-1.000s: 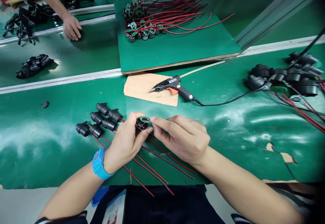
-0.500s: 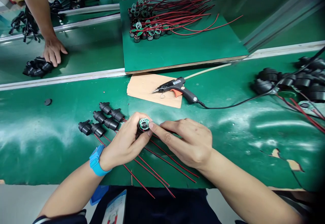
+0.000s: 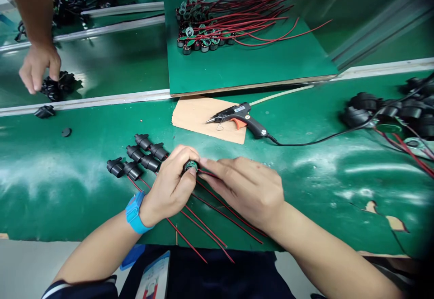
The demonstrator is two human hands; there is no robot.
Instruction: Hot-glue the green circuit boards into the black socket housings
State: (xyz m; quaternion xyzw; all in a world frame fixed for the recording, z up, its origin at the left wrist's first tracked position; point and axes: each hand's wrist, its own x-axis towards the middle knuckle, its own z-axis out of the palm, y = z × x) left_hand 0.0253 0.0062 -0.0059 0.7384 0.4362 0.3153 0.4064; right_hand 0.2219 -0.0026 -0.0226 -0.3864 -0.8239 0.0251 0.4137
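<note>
My left hand (image 3: pixel 172 188), with a blue band at the wrist, is closed around a small round part with a green circuit board (image 3: pixel 191 165) facing up. Its thumb covers part of the board's edge. Pinched in my right hand (image 3: pixel 252 190) is a red wire (image 3: pixel 206 173) that runs to the board. Several black plastic housings (image 3: pixel 134 153) lie in a cluster left of my hands. From them, red wires (image 3: pixel 203 229) stretch over the green mat toward the front edge.
A glue gun (image 3: pixel 249 120) rests on a cardboard piece (image 3: pixel 190 109). Behind it, a green board (image 3: pixel 251 70) bears several wired round parts (image 3: pixel 203 41). Black parts (image 3: pixel 362 109) are piled at right. Another person's hand (image 3: pixel 40 66) is over black pieces (image 3: pixel 56 86) at far left.
My right fingers have gone from pointing at the board to pinching a red wire beside it. My left thumb has moved onto the board. The other person's hand shifted left; a black piece now lies nearer.
</note>
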